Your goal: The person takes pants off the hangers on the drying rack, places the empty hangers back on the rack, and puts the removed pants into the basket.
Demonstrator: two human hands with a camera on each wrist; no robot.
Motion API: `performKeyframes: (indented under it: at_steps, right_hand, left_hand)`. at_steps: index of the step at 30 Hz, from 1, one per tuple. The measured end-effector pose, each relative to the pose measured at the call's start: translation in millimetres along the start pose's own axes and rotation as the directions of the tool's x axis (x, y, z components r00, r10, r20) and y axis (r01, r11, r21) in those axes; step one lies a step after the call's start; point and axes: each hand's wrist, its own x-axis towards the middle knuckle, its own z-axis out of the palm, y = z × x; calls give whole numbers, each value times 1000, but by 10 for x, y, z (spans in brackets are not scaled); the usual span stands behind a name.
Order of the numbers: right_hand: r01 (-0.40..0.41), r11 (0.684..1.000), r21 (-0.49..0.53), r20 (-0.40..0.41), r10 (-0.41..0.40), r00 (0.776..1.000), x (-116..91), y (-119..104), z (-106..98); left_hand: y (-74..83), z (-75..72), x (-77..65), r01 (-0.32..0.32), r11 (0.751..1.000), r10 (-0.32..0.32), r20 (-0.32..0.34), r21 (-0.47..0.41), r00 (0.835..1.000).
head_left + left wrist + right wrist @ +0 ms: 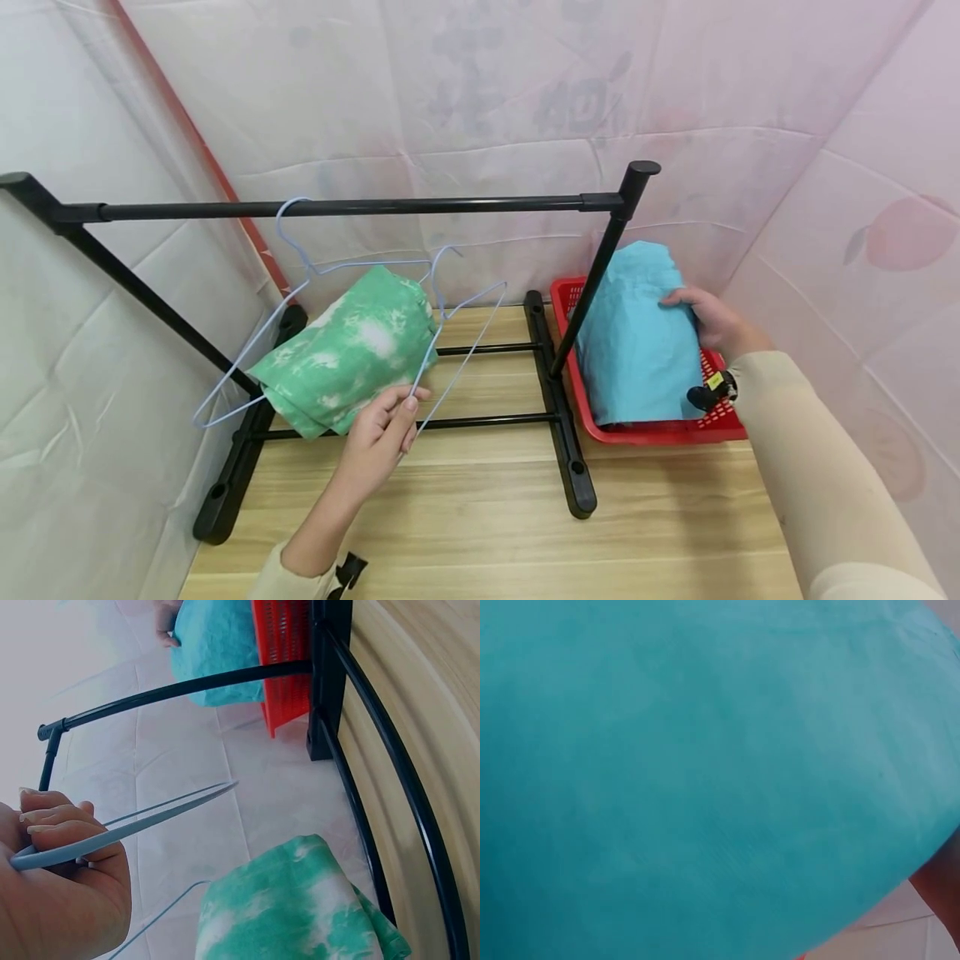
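My left hand grips a bare light-blue clothes hanger by its lower side, its hook pointing up. In the left wrist view, the fingers curl round the hanger's wire. Behind it, a folded green-and-white tie-dye cloth hangs over a second blue hanger that is hooked on the rack's top bar. Over on the right, my right hand grips the side of a folded light-blue cloth, which stands up out of a red basket. That cloth fills most of the right wrist view.
A black garment rack spans the left and middle of the wooden table. Its right upright and foot stand right beside the basket. White sheeting encloses the back and sides.
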Motion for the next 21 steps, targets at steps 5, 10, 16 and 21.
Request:
performKeyframes:
  at_steps: [5, 10, 16, 21]
  right_hand:
    - [68, 997, 35, 44, -69, 997, -61, 0, -50]
    - [80, 995, -56, 151, -71, 986, -139, -18, -81]
    - [84, 965, -247, 64, -71, 995, -192, 15, 60]
    - [57, 959, -278, -127, -96, 987, -277, -12, 188]
  left_hand:
    - [-9, 11, 10, 6, 1000, -6, -8, 11, 1000]
    - [-21, 19, 7, 14, 1000, -14, -3, -9, 1000]
    - [-34, 8, -1, 17, 1000, -17, -8, -3, 1000]
    - [-25, 15, 20, 2, 1000, -2, -5, -1, 1000]
